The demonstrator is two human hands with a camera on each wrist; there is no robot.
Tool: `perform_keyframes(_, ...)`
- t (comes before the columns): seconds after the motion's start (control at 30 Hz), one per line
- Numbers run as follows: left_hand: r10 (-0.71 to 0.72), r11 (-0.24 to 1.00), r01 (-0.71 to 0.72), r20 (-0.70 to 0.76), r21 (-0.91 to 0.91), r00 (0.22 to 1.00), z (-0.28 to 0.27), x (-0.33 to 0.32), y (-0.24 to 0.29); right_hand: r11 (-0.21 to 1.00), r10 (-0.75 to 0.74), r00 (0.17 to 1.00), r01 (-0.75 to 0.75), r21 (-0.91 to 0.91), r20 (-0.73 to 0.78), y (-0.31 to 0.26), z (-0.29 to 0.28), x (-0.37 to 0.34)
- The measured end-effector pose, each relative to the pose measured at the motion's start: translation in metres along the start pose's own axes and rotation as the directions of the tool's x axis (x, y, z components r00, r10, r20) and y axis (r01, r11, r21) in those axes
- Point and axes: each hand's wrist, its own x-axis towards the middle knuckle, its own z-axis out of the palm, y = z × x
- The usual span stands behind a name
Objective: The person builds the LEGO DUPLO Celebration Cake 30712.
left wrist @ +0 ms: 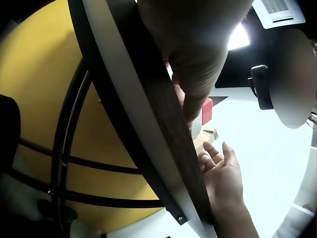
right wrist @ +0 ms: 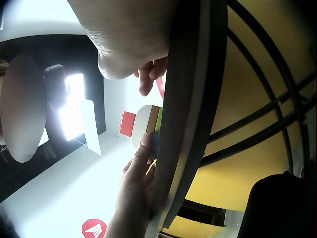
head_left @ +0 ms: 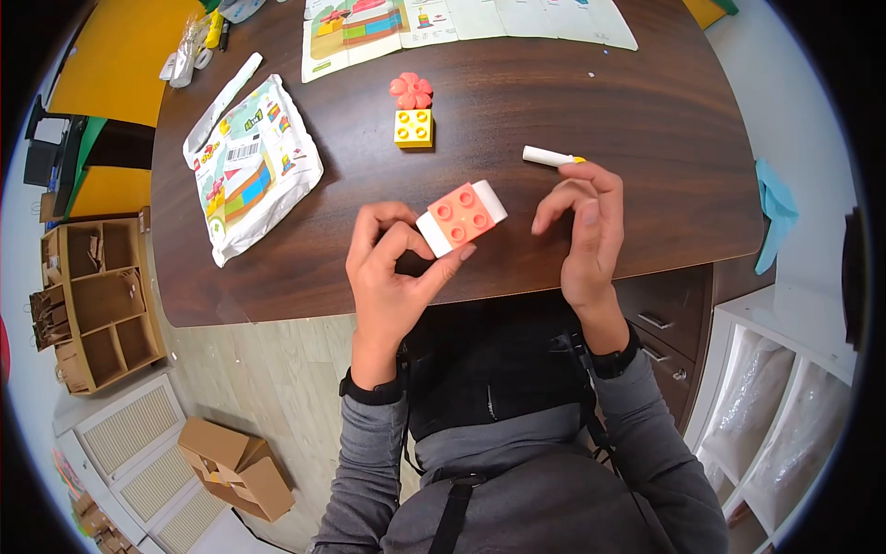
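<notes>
My left hand [head_left: 392,263] grips a stack of toy bricks from the side, thumb at the near edge. On top of the stack sits a coral brick [head_left: 461,218] with round studs, across a white piece with rounded ends [head_left: 490,199]. In the right wrist view, brown, green and blue layers show under the white piece [right wrist: 142,124]. To the right, my right hand [head_left: 591,231] hovers with loosely bent fingers and nothing in them. Just beyond its fingertips lies a white stick with a yellow end [head_left: 546,156]. A yellow brick [head_left: 413,128] and a coral flower piece [head_left: 411,90] stand farther back.
An opened white packet [head_left: 254,171] with brick pictures lies at the left of the dark wooden table [head_left: 664,175]. A picture sheet [head_left: 443,28] is spread along the far side. At the far left are a clear plastic wrapper [head_left: 187,51] and markers [head_left: 215,30].
</notes>
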Motion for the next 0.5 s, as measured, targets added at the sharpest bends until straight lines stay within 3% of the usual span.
perform_keyframes(0.07,0.001,1.000,0.000,-0.025,0.030,1.000,0.000,0.000,0.002,0.999,-0.005,0.991,0.000,0.034,0.137,-0.003,0.000,-0.001)
perform_keyframes(0.23,0.051,0.999,-0.049,-0.112,0.023,0.992,0.000,0.001,-0.003,0.994,0.098,0.969,-0.106,0.024,0.226,-0.005,0.001,0.001)
perform_keyframes(0.33,0.052,0.998,-0.054,-0.077,-0.026,0.996,-0.003,0.002,-0.002,0.997,0.077,0.967,-0.070,-0.039,0.241,-0.005,0.002,0.004)
perform_keyframes(0.4,0.090,0.994,-0.092,0.036,0.064,0.995,-0.004,0.001,-0.002,0.997,0.049,0.971,-0.033,-0.074,0.233,-0.004,0.006,0.006)
perform_keyframes(0.43,0.176,0.983,-0.179,0.071,0.038,0.982,-0.003,0.003,-0.005,0.992,-0.004,0.975,0.032,-0.119,0.223,-0.001,0.008,0.007)
perform_keyframes(0.5,0.208,0.974,-0.218,0.146,0.058,0.967,-0.002,0.003,-0.003,0.982,-0.060,0.975,0.096,-0.163,0.214,0.000,0.010,0.008)
